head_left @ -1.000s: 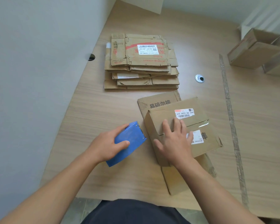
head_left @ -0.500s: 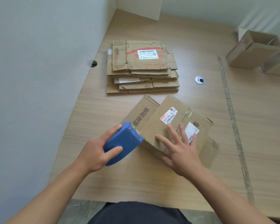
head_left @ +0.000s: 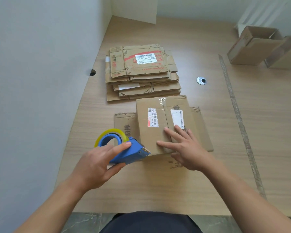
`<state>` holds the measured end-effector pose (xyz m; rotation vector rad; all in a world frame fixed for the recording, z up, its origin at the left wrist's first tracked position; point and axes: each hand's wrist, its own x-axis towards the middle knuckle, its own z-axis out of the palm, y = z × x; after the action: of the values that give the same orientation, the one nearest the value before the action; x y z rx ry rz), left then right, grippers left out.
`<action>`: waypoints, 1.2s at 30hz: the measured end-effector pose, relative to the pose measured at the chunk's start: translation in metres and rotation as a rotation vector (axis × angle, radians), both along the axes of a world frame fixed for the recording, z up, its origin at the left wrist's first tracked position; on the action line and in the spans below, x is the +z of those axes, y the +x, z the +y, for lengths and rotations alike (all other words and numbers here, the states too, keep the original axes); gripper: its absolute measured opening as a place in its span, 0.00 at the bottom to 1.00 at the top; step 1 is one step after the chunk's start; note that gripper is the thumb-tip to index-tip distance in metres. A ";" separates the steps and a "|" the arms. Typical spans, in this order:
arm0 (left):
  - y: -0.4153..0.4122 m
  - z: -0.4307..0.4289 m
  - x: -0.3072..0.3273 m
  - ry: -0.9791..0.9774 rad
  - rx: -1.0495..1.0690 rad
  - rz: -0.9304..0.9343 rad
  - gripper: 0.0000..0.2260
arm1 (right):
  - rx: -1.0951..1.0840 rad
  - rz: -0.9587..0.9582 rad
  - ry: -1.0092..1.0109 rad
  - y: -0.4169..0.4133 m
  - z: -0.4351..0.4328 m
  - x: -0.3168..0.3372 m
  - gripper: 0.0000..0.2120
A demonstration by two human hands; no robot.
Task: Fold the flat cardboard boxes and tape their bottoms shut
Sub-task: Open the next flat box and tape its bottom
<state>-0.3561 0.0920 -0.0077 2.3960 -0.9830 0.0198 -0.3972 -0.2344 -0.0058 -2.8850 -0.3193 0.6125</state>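
A folded cardboard box [head_left: 160, 125] stands bottom-up on the table, its flaps closed, with two white labels and some old clear tape on top. My right hand [head_left: 186, 148] presses flat on its near end with fingers spread. My left hand [head_left: 97, 163] grips a blue tape dispenser [head_left: 128, 152] with a yellowish tape roll; its toothed nose touches the box's near left corner. A stack of flat cardboard boxes [head_left: 141, 73] lies farther back.
A wall runs close along the left side. Two assembled boxes [head_left: 259, 46] sit at the far right. A metal cable grommet [head_left: 201, 80] is set in the wooden table [head_left: 158, 187], and a strip of tape [head_left: 237, 111] runs along a seam.
The box has been turned so its seam runs away from me. My left hand swung the dispenser round, its roll now showing, with the nose at the box's near corner.
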 end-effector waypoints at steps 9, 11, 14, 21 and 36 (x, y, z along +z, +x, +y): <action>0.001 -0.017 0.020 -0.010 -0.057 0.139 0.32 | -0.502 0.032 0.845 0.004 0.025 0.022 0.26; 0.003 -0.023 0.026 -0.010 -0.096 0.159 0.32 | -0.561 0.052 0.875 0.005 0.031 0.021 0.25; 0.005 -0.030 0.032 -0.013 -0.130 0.174 0.31 | -0.618 0.103 0.941 0.008 0.030 0.020 0.19; 0.006 -0.038 0.041 0.008 -0.207 0.176 0.31 | -0.651 0.226 1.063 -0.002 0.017 0.019 0.22; 0.018 -0.054 0.041 0.088 -0.192 0.291 0.30 | -0.691 0.005 1.012 -0.015 0.007 0.013 0.07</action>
<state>-0.3382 0.0385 0.0329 2.2868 -1.0858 -0.4380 -0.4124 -0.2276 0.0076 -1.8215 0.2988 0.2121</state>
